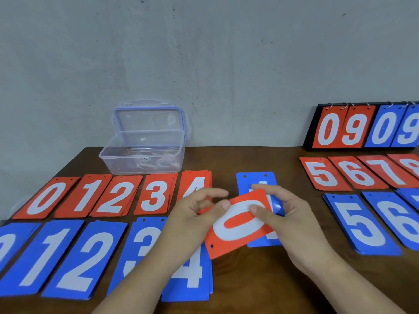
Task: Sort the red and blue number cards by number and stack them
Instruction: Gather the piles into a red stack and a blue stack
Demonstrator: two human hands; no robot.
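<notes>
Both hands hold a red 0 card (pixel 238 223) turned sideways above the table's middle. My left hand (pixel 197 214) pinches its left end, my right hand (pixel 281 214) pinches its upper right end. Under it lies a blue card (pixel 256 180), its number mostly hidden. At left, red stacks run 0 (pixel 46 197), 1 (pixel 87 196), 2 (pixel 118 197), 3 (pixel 155 196), 4 (pixel 196 182). In front of them lie blue stacks 0 (pixel 11 241), 1 (pixel 43 257), 2 (pixel 87 259), 3 (pixel 142 241), 4 (pixel 190 273). Red 5 (pixel 323 174), 6 (pixel 357 172), 7 (pixel 387 169) and blue 5 (pixel 360 225), 6 (pixel 394 218) lie at right.
An open clear plastic box (pixel 145 152) with its lid up stands at the back of the brown table (pixel 260 279) against the grey wall. A black flip scoreboard (pixel 365 125) showing 09 in red and 09 in blue stands at the back right.
</notes>
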